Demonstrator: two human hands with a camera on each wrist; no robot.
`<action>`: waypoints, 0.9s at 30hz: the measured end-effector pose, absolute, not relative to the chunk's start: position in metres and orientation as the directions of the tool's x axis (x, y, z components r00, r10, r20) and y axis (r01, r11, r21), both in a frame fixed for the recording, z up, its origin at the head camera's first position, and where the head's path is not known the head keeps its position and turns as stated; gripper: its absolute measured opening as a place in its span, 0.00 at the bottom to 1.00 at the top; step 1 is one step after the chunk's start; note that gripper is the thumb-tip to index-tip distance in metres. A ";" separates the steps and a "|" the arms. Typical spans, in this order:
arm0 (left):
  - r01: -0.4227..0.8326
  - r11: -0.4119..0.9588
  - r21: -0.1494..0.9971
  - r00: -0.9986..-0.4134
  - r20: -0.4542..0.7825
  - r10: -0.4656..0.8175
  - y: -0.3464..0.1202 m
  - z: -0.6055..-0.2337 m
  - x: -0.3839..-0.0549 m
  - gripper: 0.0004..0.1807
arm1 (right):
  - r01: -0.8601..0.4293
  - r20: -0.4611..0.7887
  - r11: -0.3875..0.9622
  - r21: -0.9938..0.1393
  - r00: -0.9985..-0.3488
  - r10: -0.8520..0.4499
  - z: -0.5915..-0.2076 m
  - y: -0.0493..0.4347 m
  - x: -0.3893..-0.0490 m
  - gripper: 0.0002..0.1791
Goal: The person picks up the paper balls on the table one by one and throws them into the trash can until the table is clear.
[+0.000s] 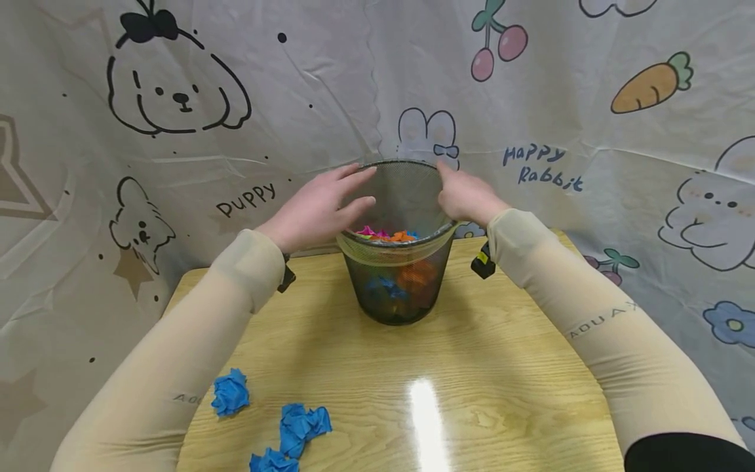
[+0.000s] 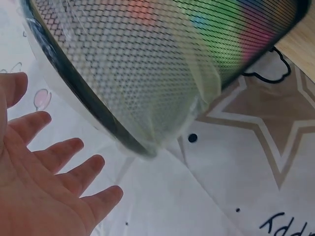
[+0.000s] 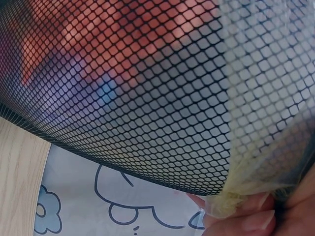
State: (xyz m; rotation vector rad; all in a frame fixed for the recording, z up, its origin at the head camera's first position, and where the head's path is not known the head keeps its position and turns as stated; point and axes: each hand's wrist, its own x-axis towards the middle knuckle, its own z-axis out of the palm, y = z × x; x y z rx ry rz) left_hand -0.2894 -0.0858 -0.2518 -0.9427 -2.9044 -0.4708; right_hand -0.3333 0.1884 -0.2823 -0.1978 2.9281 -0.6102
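A black mesh wastebasket (image 1: 396,288) stands upright at the back of the table, with a thin translucent yellowish bag (image 3: 266,162) folded over its rim. Pink, orange and blue crumpled paper (image 1: 389,235) lies inside it. My left hand (image 1: 321,203) is at the basket's left rim, fingers spread and straight; the left wrist view shows them apart from the rim. At the right rim my right hand (image 1: 466,195) pinches a bunched bit of the bag, seen between thumb and finger in the right wrist view. Part of that hand lies outside the right wrist view.
Several crumpled blue papers (image 1: 302,427) lie on the wooden table (image 1: 501,380) at front left, one (image 1: 231,392) beside my left forearm. Behind the table hangs a pale cloth (image 1: 330,78) printed with cartoons, close to the basket's back.
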 end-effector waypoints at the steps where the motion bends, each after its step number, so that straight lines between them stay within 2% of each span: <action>1: 0.578 0.769 0.272 -0.815 0.141 0.562 -0.089 -0.252 -0.289 0.36 | -0.101 -0.111 0.909 -0.405 -0.981 -0.158 -0.282 0.188 -0.333 0.42; 9: 0.551 0.789 0.271 -0.834 0.136 0.535 -0.108 -0.256 -0.289 0.37 | -0.107 -0.104 0.907 -0.406 -0.981 -0.163 -0.283 0.187 -0.333 0.42; 18: 0.569 0.783 0.249 -0.822 0.160 0.546 -0.121 -0.260 -0.285 0.39 | -0.097 -0.117 0.906 -0.413 -0.980 -0.159 -0.282 0.187 -0.333 0.43; 27: 0.548 0.797 0.254 -0.836 0.155 0.526 -0.137 -0.268 -0.277 0.39 | -0.094 -0.115 0.906 -0.412 -0.981 -0.154 -0.281 0.187 -0.332 0.43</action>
